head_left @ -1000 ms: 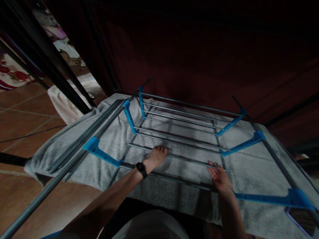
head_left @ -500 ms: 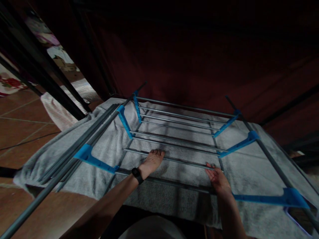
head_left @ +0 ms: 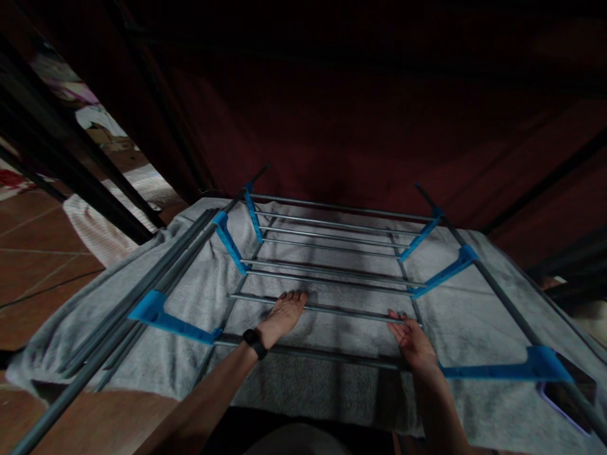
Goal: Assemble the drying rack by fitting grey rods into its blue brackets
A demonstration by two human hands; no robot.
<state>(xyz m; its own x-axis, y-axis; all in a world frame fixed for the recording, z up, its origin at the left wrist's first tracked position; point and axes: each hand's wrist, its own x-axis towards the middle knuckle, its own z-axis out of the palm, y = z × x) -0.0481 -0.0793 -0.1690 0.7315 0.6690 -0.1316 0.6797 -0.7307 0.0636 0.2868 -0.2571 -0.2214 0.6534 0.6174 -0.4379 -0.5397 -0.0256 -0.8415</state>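
And here the rod (head_left: 346,312) is held by two hands: it lies across the near part of the rack (head_left: 327,282), between the rack's nearest bar (head_left: 332,356) and the next pair. From above, palm down, it is gripped left of its middle by the left hand (head_left: 284,313), with the fingers curled over; close to its right end it is caught in the fingers of the right hand (head_left: 416,344), palm turned up (how tightly either grip is closed cannot be told). Thin, straight and metallic in look, the rod would probably be found light, stiff and a little slick, and not easily broken, though a bend might be put in it by hard leaning. The best hold, it is judged, is much like this one: well spread, with skin kept clear of the ends. In the blue brackets (head_left: 177,324) along the rack's sides, plastic as they seem, more give can be expected. Beneath the rack a soft blanket (head_left: 465,322) is spread, so some rocking could be met. Left of the rack, tubes (head_left: 142,289) are laid side by side; at its near right corner a phone (head_left: 562,403) is partly covered by the rail (head_left: 505,303). Around the rack, no container can be made out.
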